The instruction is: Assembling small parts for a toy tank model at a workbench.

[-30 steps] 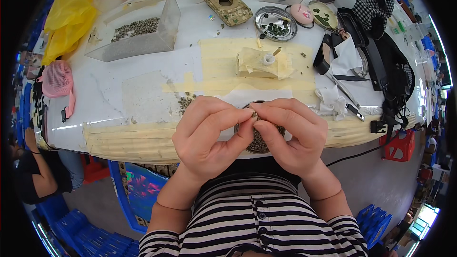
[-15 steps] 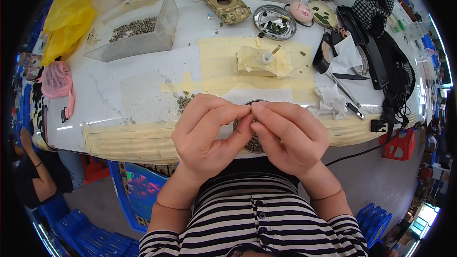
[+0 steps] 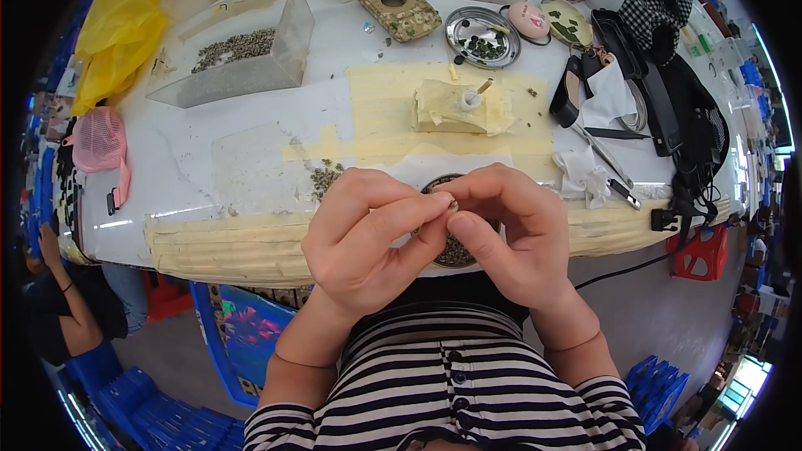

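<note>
My left hand (image 3: pixel 363 242) pinches a tiny greyish piece (image 3: pixel 454 204) between thumb and fingertips, too small to name more exactly. Close against it is my right hand (image 3: pixel 522 238), its thumb and bent index finger apart around the left fingertips. Under both hands, a round dish (image 3: pixel 429 187) of small grey-brown pieces (image 3: pixel 455 252) is partly hidden by the fingers. Beyond stands a block wrapped in cream tape (image 3: pixel 430 113), with a white nozzle and a thin stick (image 3: pixel 484 86) on top.
A clear bin (image 3: pixel 296 67) of small pieces stands far left, near a yellow bag (image 3: pixel 121 29) and pink mesh basket (image 3: pixel 98 140). Behind are a camouflage box (image 3: pixel 409 21) and metal dish (image 3: pixel 511 54). Tweezers (image 3: pixel 606 157) and tissue (image 3: pixel 576 174) lie right. Another person's arm (image 3: pixel 71 296) shows left.
My right thumb and index finger have parted from their pinch, and the thumb has dropped lower. The tiny piece now shows at my left fingertips, which have shifted slightly right.
</note>
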`<state>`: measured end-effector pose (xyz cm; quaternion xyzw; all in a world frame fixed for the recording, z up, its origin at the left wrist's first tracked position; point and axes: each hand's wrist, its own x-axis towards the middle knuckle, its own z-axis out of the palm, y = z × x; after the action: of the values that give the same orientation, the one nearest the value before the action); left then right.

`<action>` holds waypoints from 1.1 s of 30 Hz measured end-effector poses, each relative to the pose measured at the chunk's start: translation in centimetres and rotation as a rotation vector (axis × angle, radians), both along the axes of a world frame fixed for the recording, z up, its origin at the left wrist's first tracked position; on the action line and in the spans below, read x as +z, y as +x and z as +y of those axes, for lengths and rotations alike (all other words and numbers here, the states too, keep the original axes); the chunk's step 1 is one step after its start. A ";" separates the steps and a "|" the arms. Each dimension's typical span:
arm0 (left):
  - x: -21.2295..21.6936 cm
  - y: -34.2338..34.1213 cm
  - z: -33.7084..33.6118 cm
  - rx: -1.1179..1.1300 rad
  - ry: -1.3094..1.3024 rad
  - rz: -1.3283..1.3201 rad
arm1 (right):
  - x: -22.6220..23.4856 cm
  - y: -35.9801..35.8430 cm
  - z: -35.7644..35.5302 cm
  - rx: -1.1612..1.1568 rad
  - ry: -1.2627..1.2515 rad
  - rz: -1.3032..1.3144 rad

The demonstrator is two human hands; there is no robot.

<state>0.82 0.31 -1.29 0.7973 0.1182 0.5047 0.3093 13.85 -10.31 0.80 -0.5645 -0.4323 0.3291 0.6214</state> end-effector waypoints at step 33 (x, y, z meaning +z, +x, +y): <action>-0.2 -0.1 -0.3 0.056 -0.125 0.075 | -0.4 0.2 0.2 -0.185 0.296 -0.705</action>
<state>0.75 -0.03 -1.46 0.7913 0.1831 0.4744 0.3395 14.00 -10.06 0.41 -0.5837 -0.6092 -0.0085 0.5367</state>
